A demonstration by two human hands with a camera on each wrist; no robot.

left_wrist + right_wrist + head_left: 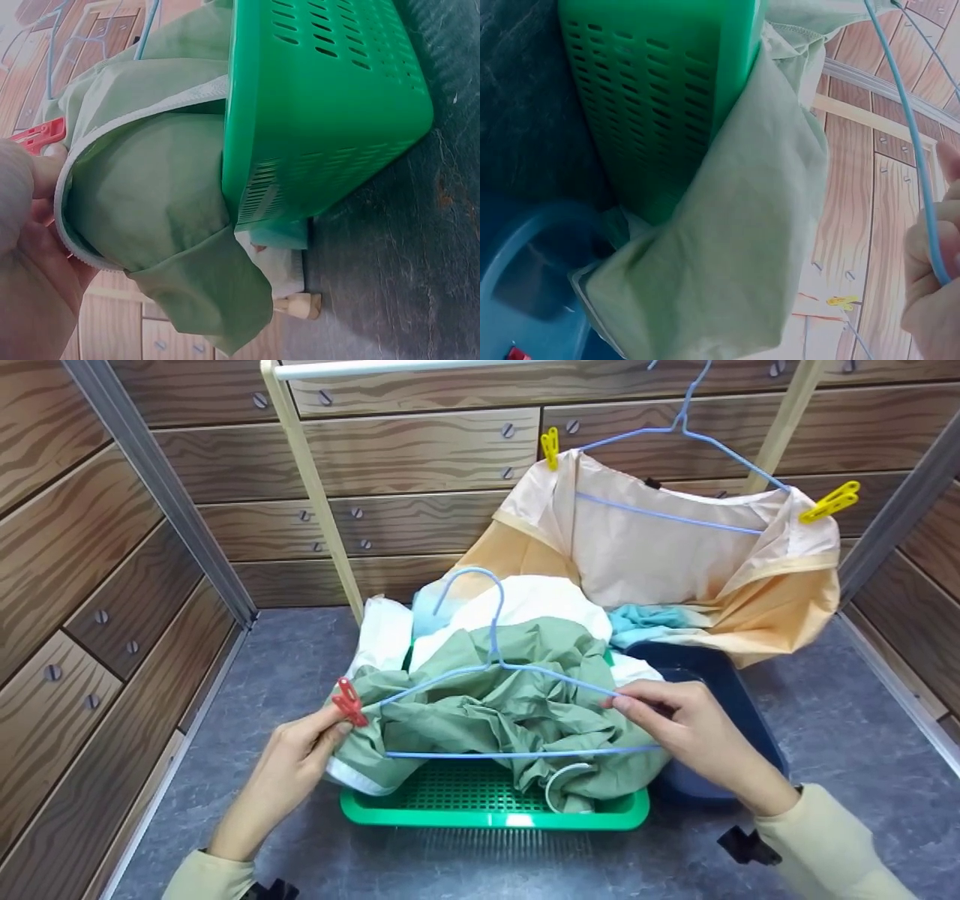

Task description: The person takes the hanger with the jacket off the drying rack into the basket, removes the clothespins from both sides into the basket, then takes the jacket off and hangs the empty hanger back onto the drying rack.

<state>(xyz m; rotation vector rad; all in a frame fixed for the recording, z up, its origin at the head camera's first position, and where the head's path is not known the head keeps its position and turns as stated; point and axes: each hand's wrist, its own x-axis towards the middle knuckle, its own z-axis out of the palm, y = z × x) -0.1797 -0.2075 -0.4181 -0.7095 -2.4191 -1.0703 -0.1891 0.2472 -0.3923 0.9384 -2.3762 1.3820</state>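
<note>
A rumpled sage-green fabric garment with whitish edging lies bunched over a green perforated plastic basket, spilling past its left and right rims. Above it, a thin light-blue hanger leans with its hook up, its left corner tucked under the cloth, its right outside. A small red plastic clothespin stands at the garment's left edge, near the tucked corner.

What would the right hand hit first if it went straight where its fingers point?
Past the hanger it pinches, the right hand would probably meet the green cloth, though how far the cloth lies below the fingers is hard to tell.
</note>
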